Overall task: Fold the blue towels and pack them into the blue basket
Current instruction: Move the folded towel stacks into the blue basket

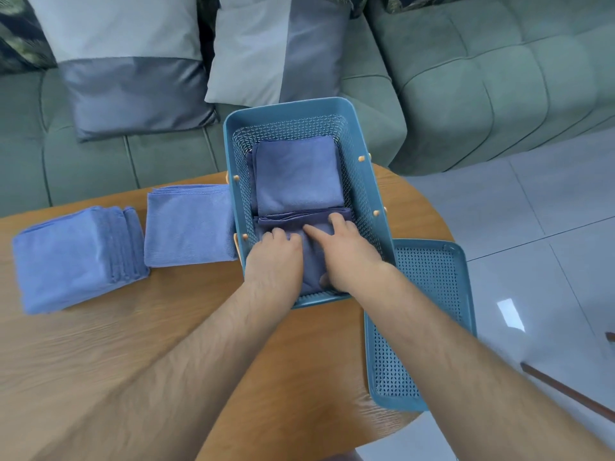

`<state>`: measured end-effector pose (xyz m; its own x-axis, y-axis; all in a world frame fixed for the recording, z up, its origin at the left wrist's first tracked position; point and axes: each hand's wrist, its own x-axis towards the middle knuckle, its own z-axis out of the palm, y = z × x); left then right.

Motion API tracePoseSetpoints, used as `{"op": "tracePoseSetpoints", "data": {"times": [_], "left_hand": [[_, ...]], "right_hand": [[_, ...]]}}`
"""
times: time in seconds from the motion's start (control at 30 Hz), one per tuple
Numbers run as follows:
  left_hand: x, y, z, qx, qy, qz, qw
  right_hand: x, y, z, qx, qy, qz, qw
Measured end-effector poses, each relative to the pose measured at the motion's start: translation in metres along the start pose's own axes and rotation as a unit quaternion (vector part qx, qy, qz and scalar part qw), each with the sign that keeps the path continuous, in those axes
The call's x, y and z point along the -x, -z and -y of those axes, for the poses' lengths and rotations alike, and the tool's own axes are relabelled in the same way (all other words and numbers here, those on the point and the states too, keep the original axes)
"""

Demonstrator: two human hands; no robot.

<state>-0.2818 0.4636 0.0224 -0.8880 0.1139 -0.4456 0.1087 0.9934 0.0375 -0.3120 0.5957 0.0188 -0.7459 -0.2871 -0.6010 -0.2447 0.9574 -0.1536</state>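
The blue basket (366,194) stands on the wooden table at its far edge. A folded blue towel (298,176) lies in the basket's far half. Both my hands are inside the near half, pressing on a second folded blue towel (312,261). My left hand (274,257) rests on its left side with fingers curled. My right hand (346,252) lies flat on its right side, fingers spread. Left of the basket lies a single folded blue towel (189,224), and further left a stack of folded blue towels (76,257).
The basket's blue perforated lid (429,327) lies on the table (133,344) at the right, overhanging the edge. Behind the table is a green sofa (482,78) with two grey cushions (133,61). Tiled floor is at the right.
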Motion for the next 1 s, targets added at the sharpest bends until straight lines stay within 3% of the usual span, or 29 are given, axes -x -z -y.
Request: {"op": "tracePoseSetpoints", "data": {"times": [0.17, 0.3, 0.47, 0.67, 0.87, 1.0], "left_hand": [[0.040, 0.012, 0.018, 0.152, -0.071, -0.155, 0.973], [0.062, 0.033, 0.055, 0.213, -0.019, -0.239, 0.947], [0.079, 0.025, 0.135, 0.240, 0.092, -0.205, 0.944], [0.107, -0.020, 0.243, 0.234, 0.222, -0.159, 0.933], [0.119, -0.076, 0.323, 0.261, 0.324, -0.101, 0.904], [0.121, -0.098, 0.347, 0.361, 0.341, -0.075, 0.865]], "right_hand": [[0.036, 0.029, 0.026, 0.016, 0.037, -0.153, 0.987], [0.047, 0.054, 0.071, -0.029, 0.104, -0.315, 0.943], [0.024, 0.050, 0.145, -0.059, 0.198, -0.306, 0.929], [-0.021, -0.004, 0.259, -0.059, 0.264, -0.243, 0.932], [-0.065, -0.056, 0.339, 0.018, 0.215, -0.185, 0.959], [-0.077, -0.077, 0.362, 0.006, 0.166, -0.168, 0.972]]}}
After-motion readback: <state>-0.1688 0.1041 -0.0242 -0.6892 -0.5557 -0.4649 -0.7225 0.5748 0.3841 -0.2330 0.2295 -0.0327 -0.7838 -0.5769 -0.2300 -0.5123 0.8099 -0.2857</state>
